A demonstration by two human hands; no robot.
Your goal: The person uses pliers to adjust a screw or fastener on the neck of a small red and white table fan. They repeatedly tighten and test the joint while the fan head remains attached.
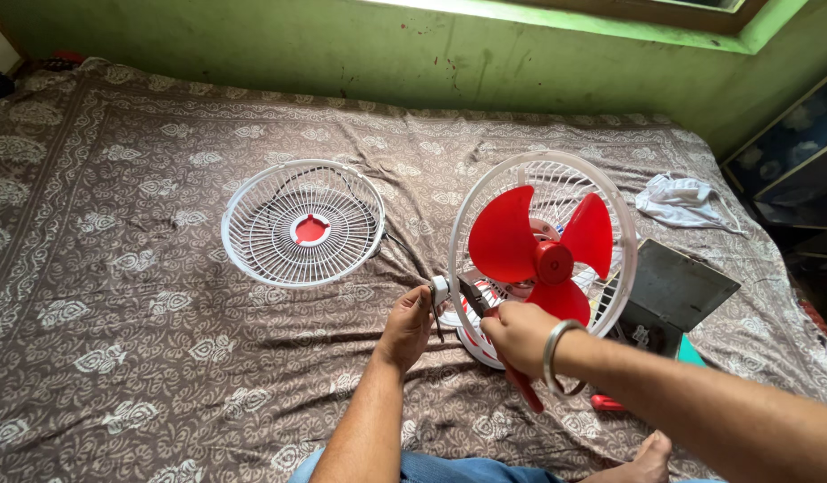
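A person sits on a bed [118,358] covered by a brown patterned sheet, looking down at both hands. Directly ahead of them, touching them, stands a small white table fan [543,250] with red blades, its front grille off and its open face turned toward the viewer. The left hand [406,324] is closed around a small white clip at the near-left rim of the fan's cage. The right hand [521,335], wearing a metal bangle, is closed on red-handled pliers [507,353], whose long axis runs from near right up to far left, jaws meeting the same rim spot. The detached front grille [303,224] lies flat, farther left.
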